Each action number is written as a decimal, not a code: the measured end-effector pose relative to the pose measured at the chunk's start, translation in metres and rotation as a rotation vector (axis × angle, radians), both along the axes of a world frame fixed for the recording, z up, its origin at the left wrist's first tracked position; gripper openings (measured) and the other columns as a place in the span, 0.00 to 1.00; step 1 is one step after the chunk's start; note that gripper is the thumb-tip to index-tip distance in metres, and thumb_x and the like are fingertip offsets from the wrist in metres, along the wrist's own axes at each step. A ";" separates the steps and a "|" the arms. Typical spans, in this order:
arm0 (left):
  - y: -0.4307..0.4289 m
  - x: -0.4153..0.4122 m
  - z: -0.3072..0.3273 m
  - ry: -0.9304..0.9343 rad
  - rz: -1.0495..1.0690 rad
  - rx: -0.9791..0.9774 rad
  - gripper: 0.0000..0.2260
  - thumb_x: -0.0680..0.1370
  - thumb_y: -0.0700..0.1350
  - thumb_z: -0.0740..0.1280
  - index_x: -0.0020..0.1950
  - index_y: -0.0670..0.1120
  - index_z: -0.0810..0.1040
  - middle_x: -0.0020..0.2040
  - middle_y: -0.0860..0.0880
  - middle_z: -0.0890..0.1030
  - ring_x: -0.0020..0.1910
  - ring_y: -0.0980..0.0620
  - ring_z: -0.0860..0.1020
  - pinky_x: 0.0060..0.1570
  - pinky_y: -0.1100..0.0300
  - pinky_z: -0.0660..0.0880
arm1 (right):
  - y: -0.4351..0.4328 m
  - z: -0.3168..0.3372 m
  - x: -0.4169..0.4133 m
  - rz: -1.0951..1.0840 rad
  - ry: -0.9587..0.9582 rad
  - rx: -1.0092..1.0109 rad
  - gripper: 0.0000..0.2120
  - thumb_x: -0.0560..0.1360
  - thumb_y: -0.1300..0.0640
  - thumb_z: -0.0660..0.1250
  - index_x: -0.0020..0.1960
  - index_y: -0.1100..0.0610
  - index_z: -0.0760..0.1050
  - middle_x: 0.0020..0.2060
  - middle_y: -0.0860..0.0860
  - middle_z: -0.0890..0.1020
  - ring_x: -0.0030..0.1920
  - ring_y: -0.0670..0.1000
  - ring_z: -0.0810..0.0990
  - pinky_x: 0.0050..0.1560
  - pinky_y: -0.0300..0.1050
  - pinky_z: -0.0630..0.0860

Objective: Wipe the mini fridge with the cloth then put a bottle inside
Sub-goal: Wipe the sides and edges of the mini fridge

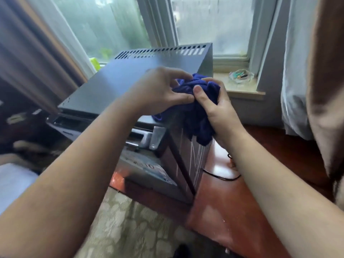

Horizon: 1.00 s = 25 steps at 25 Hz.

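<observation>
A dark grey mini fridge point(119, 81) stands on a red-brown wooden surface below a window, its flat top facing me and vent slots along its far edge. A dark blue cloth point(197, 116) is bunched over the fridge's near right top corner and hangs down its side. My left hand point(158, 90) pinches the cloth from the left, above the fridge top. My right hand point(217, 110) grips the cloth from the right, thumb on top. No bottle is in view.
The red-brown wooden surface point(232, 211) carries a black cable point(221, 175) beside the fridge. A windowsill point(245, 90) holds a small clear dish point(240, 76) with items. Curtains point(297, 71) hang at right and left. Patterned carpet point(130, 229) lies below.
</observation>
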State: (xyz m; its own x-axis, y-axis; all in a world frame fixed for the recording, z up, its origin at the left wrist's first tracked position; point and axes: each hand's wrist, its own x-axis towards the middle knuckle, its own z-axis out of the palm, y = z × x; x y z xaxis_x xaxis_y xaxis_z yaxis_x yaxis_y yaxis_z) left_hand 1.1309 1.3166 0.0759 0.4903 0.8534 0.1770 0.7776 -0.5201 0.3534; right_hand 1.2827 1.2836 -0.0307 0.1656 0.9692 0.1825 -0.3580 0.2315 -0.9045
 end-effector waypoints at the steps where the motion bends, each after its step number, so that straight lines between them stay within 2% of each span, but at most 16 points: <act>1: -0.011 0.001 -0.001 -0.020 0.023 -0.004 0.21 0.71 0.57 0.76 0.62 0.56 0.82 0.42 0.56 0.85 0.38 0.63 0.81 0.43 0.70 0.76 | -0.007 -0.005 -0.001 0.025 0.028 -0.006 0.13 0.79 0.53 0.72 0.60 0.51 0.74 0.57 0.52 0.85 0.60 0.52 0.84 0.60 0.49 0.80; 3: -0.034 0.001 -0.004 0.006 0.070 0.022 0.22 0.70 0.58 0.76 0.62 0.57 0.83 0.44 0.56 0.82 0.45 0.57 0.82 0.51 0.60 0.78 | -0.023 -0.014 -0.008 0.024 0.029 -0.018 0.11 0.79 0.53 0.71 0.58 0.51 0.73 0.54 0.50 0.85 0.58 0.49 0.84 0.58 0.44 0.79; 6: -0.070 -0.002 -0.006 0.086 0.119 0.082 0.20 0.72 0.54 0.77 0.64 0.56 0.82 0.46 0.52 0.77 0.47 0.54 0.78 0.54 0.57 0.76 | -0.054 -0.024 -0.024 0.007 0.065 -0.035 0.11 0.79 0.55 0.71 0.58 0.53 0.72 0.53 0.51 0.85 0.56 0.46 0.84 0.59 0.42 0.79; 8: -0.095 -0.008 -0.012 0.131 0.128 0.157 0.19 0.73 0.50 0.76 0.64 0.56 0.82 0.47 0.51 0.76 0.47 0.52 0.77 0.54 0.56 0.75 | -0.075 -0.034 -0.036 0.012 0.081 -0.055 0.11 0.79 0.55 0.71 0.58 0.54 0.73 0.54 0.53 0.85 0.56 0.47 0.84 0.62 0.47 0.79; 11: -0.129 -0.013 -0.041 0.201 0.081 0.367 0.17 0.75 0.42 0.71 0.63 0.52 0.83 0.54 0.51 0.82 0.54 0.46 0.78 0.57 0.52 0.76 | -0.102 -0.058 -0.051 0.032 0.138 -0.129 0.12 0.78 0.52 0.72 0.58 0.52 0.74 0.55 0.57 0.85 0.59 0.55 0.84 0.65 0.58 0.78; 14: -0.155 -0.018 -0.086 0.239 0.038 0.505 0.16 0.76 0.37 0.66 0.63 0.45 0.83 0.60 0.49 0.83 0.57 0.45 0.80 0.60 0.55 0.76 | -0.121 -0.080 -0.066 0.020 0.207 -0.218 0.13 0.74 0.45 0.73 0.55 0.47 0.77 0.55 0.54 0.85 0.61 0.58 0.83 0.66 0.63 0.77; 17: -0.173 -0.033 -0.128 0.252 0.020 0.454 0.23 0.75 0.35 0.63 0.70 0.40 0.77 0.68 0.43 0.79 0.67 0.46 0.78 0.70 0.59 0.68 | -0.133 -0.097 -0.079 0.022 0.311 -0.316 0.14 0.71 0.40 0.73 0.53 0.44 0.78 0.57 0.55 0.85 0.61 0.58 0.83 0.65 0.64 0.78; 20: -0.187 -0.044 -0.159 0.156 0.048 0.306 0.27 0.75 0.32 0.63 0.75 0.41 0.71 0.73 0.43 0.74 0.71 0.46 0.74 0.71 0.60 0.65 | -0.139 -0.116 -0.083 0.027 0.367 -0.402 0.15 0.74 0.43 0.74 0.56 0.47 0.77 0.57 0.55 0.86 0.59 0.56 0.85 0.63 0.62 0.79; 25: -0.197 -0.048 -0.218 0.125 0.066 0.054 0.34 0.76 0.37 0.64 0.82 0.48 0.59 0.77 0.45 0.69 0.72 0.47 0.72 0.70 0.59 0.68 | -0.135 -0.157 -0.076 0.072 0.316 -0.522 0.24 0.68 0.40 0.78 0.58 0.48 0.75 0.56 0.53 0.86 0.56 0.53 0.86 0.62 0.57 0.81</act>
State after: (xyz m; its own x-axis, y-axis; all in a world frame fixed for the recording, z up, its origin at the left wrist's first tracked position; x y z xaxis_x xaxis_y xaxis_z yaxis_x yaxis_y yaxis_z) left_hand 1.0825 1.1192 -0.1420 0.4547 0.8753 0.1644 0.8469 -0.4821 0.2245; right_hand 1.2069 1.1486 -0.1878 0.0648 0.9281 -0.3667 -0.6256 -0.2485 -0.7395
